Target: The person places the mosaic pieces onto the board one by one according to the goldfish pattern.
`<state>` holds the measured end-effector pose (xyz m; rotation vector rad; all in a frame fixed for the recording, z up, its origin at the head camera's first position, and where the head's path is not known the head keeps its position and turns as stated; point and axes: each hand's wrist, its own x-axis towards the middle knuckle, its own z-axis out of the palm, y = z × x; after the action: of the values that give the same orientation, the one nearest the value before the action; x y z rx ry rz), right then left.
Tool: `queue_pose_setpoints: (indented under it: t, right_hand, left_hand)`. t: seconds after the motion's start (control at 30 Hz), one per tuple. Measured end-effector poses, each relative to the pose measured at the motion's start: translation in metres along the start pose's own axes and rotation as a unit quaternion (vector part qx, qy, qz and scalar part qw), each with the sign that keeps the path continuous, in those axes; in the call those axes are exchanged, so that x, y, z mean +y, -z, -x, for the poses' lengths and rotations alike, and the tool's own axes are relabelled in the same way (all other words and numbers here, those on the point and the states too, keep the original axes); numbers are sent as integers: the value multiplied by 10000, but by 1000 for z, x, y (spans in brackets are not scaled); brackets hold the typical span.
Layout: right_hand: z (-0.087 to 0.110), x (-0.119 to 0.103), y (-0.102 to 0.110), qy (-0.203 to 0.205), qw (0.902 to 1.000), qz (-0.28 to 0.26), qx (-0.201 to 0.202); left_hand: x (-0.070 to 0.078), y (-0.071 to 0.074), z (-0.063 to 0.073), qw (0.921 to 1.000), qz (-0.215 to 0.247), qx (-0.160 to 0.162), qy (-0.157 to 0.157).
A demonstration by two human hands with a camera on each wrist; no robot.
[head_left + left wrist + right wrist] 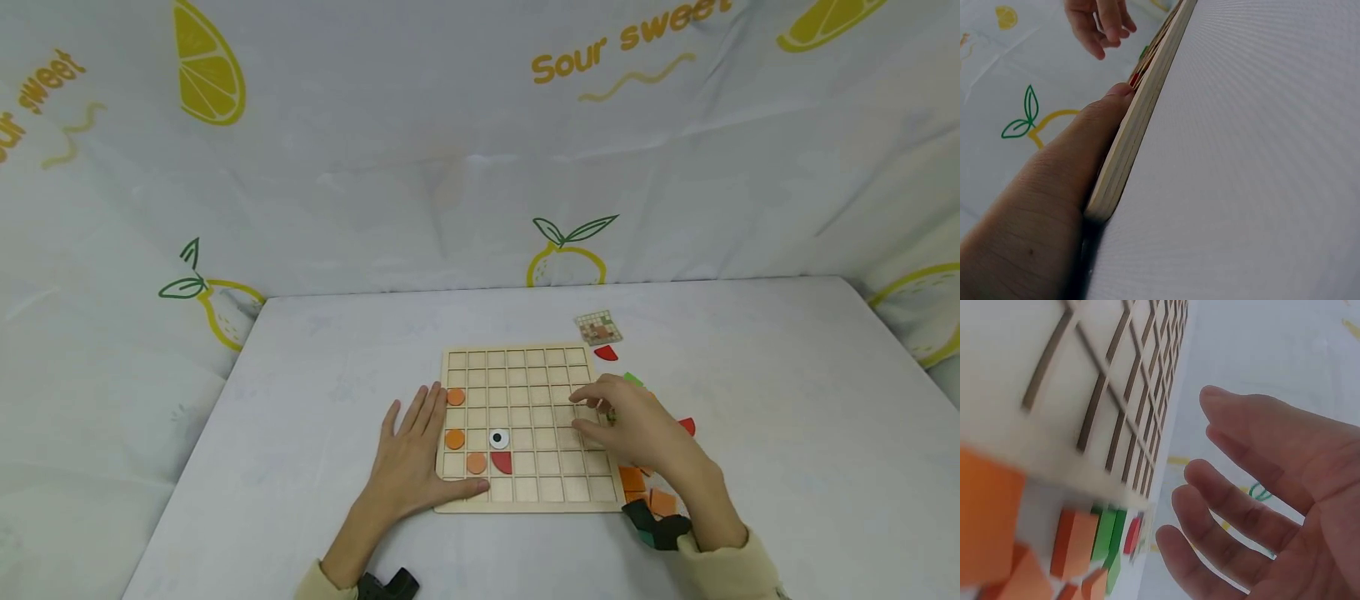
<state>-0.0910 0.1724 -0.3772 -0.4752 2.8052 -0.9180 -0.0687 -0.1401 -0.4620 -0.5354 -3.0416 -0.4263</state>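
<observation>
A wooden grid board (536,417) lies on the white-covered table. Two orange discs (454,439) sit in its left column. To their right are a paler orange disc (476,463), a white eye disc (498,438) with a black centre, and a red quarter-round piece (502,462). My left hand (405,471) rests along the board's left side, fingers straight, its thumb reaching over the lower left corner. Above the board's right side hovers my right hand (641,425), fingers loosely bent and apart. Its palm and fingers (1229,531) hold nothing in the right wrist view.
A small pattern card (598,327) lies beyond the board's far right corner, near a red piece (606,353). Orange blocks (663,502), a green piece (633,379) and another red piece (687,426) lie right of the board, partly hidden by my right arm.
</observation>
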Motion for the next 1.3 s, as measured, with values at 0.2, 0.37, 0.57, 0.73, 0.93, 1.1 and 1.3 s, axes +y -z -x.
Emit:
queue_pose_setpoints:
  t: [0.2,0.37,0.57,0.73,0.93,1.1,1.3]
  right_hand:
    - [11,25,15,-104,9997,-129,168]
    - [19,47,26,-547,9978,-91,353]
    - [21,71,31,-771,9955,-124,533]
    - [20,82,28,-804,9944,-283,620]
    - [19,87,24,-835,9941,-409,553]
    - [17,90,22,-1002,9933,-446,355]
    - [15,92,19,-1071,9934,-350,201]
  left_hand:
    - [0,-1,-1,9999,83,66,-65]
    - [2,0,-2,9999,96,11,-51]
    - [1,-2,-1,9999,108,35,-56]
    - [0,-1,0,9999,138,-54,1]
    - [0,1,-1,9997,141,-209,67]
    - [0,1,0,9999,138,-64,0]
    - [0,1,0,9999,136,-78,4]
